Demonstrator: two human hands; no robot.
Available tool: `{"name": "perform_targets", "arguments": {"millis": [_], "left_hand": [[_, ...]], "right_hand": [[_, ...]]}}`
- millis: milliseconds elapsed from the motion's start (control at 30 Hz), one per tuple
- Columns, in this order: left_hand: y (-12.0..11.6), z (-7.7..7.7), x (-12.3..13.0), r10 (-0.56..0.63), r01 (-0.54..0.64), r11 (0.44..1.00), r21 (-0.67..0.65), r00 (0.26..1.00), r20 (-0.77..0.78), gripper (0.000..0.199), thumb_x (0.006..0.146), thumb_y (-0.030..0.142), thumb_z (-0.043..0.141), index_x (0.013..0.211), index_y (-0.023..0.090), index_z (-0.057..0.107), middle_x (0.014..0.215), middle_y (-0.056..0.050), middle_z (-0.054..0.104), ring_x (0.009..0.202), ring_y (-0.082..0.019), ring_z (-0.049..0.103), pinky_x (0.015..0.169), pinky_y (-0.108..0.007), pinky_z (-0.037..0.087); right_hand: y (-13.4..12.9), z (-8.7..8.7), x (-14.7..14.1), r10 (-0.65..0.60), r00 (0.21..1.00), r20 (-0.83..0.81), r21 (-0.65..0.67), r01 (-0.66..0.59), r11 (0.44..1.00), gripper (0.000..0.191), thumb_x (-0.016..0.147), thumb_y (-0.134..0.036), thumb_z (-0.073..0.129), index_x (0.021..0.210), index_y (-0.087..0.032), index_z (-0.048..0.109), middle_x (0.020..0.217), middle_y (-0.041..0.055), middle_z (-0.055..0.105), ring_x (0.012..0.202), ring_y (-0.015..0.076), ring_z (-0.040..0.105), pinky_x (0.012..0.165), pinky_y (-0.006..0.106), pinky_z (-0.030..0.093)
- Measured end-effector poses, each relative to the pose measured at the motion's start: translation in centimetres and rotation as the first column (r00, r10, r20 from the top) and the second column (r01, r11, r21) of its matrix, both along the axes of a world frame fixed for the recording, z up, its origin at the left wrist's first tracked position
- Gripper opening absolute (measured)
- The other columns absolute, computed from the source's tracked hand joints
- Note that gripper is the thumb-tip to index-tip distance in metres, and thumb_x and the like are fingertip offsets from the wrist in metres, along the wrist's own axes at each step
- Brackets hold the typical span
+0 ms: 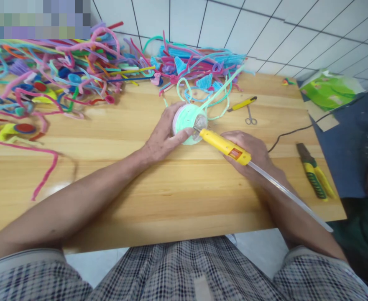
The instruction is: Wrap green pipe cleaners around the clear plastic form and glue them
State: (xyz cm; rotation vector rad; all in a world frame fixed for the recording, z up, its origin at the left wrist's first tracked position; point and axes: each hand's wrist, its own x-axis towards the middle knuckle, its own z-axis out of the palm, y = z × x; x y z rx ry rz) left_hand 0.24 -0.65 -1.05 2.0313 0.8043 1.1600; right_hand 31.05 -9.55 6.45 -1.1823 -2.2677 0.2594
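My left hand (pixel 168 136) is closed around the side of a round piece coiled from mint-green pipe cleaner (pixel 185 119), its thumb lying across the front. A clear, shiny part shows at the piece's right side, and loose mint-green strands trail up from it. In my right hand (pixel 246 144) is a yellow hot glue gun (pixel 223 144), with a long glue stick (pixel 292 196) jutting from its rear toward me. The gun's nozzle meets or nearly meets the coiled piece by my left thumb. Most of my right fingers are hidden behind the gun.
Many coloured pipe cleaners (pixel 90 62) are heaped along the back and left. A yellow utility knife (pixel 242 104) and small scissors (pixel 251 118) lie right of centre. Pliers (pixel 314 173) rest near the right edge. A black cord (pixel 297 130) crosses that edge by a green plastic package (pixel 328 92).
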Motion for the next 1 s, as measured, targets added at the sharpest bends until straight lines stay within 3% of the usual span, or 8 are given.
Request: {"name": "perform_targets", "arguments": {"millis": [167,400,833,1000], "left_hand": [[0.10,-0.19,0.01,-0.008,0.008,1.000,0.004,1.000,0.014,0.080,0.110,0.080,0.063,0.172,0.033,0.044,0.175,-0.015,0.059,0.162,-0.040,0.060,0.143,-0.063,0.050],[0.20,-0.31,-0.13,-0.033,0.033,0.999,-0.002,0.998,0.052,0.078,0.110,0.076,0.067,0.172,0.033,0.046,0.175,-0.015,0.058,0.163,-0.041,0.059,0.144,-0.062,0.048],[0.48,-0.66,-0.27,-0.039,0.039,0.999,-0.002,0.997,0.065,0.075,0.110,0.073,0.071,0.172,0.039,0.047,0.176,-0.011,0.058,0.162,-0.040,0.059,0.143,-0.064,0.050],[0.44,-0.60,-0.27,-0.039,0.040,0.999,-0.020,0.997,0.062,0.078,0.109,0.075,0.071,0.172,0.036,0.046,0.176,-0.012,0.058,0.163,-0.039,0.058,0.144,-0.062,0.047]], "right_hand": [[0.03,-0.25,-0.08,0.044,0.999,0.012,0.113,-0.045,0.993,0.031,0.105,-0.027,0.072,0.135,-0.032,0.073,0.125,0.0089,0.091,0.112,0.0309,0.090,0.095,0.048,0.075],[0.03,-0.30,-0.32,0.040,0.997,0.064,0.166,-0.050,0.985,0.026,0.110,-0.030,0.069,0.136,-0.030,0.071,0.125,0.0089,0.090,0.112,0.0295,0.090,0.096,0.045,0.076],[-0.07,-0.11,-0.68,0.053,0.998,0.041,0.164,-0.059,0.985,0.029,0.108,-0.026,0.069,0.137,-0.029,0.069,0.127,0.0088,0.090,0.114,0.0282,0.090,0.097,0.045,0.076],[-0.15,-0.03,-0.55,0.049,0.998,0.042,0.149,-0.055,0.987,0.030,0.109,-0.025,0.069,0.139,-0.029,0.070,0.128,0.0105,0.089,0.115,0.0297,0.089,0.097,0.045,0.076]]}}
